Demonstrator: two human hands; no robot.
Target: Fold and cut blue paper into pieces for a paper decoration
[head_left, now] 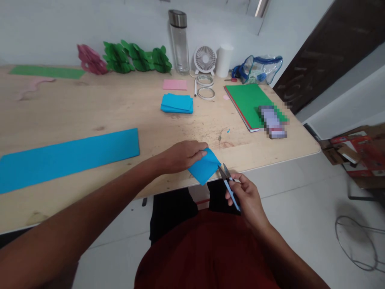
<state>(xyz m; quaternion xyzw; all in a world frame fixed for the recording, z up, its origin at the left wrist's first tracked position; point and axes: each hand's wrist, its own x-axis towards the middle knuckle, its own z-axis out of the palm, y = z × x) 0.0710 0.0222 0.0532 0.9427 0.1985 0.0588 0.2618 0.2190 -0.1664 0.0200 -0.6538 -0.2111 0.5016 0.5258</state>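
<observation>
Head view, clock directions taken from the blue paper piece (205,168). The piece is up near the table's (75,108) front edge, roughly four-cornered, one corner pointing to 6. Left hand (187,155) comes in from 9, thumb and fingers pinching the piece at its upper-left side. Right hand (245,194) at 4, fingers closed round small blue-handled snips (230,186); blades apart, tips at the piece's right-hand corner, can't tell if they touch it.

Long blue strip (72,156) lies flat at 9. Blue paper stack (177,103) at 11, edges uneven, pink paper (175,84) just behind it. At 12: two tape rolls (206,93), white pen beside them (195,87), small white fan (205,59) and white cylinder (225,60) further back. Clear bottle (179,44) with metal-look lid upright at 11, by the wall. Green paper shapes (136,57) and a pink one (91,59) at 10 to 11. Green-topped stack (251,105) at 1 to 2, pixelated item (272,121) on its near right part. Clear pouch (260,69) with blue trim at 1, far edge, red-handled tool (231,80) just left of it.
</observation>
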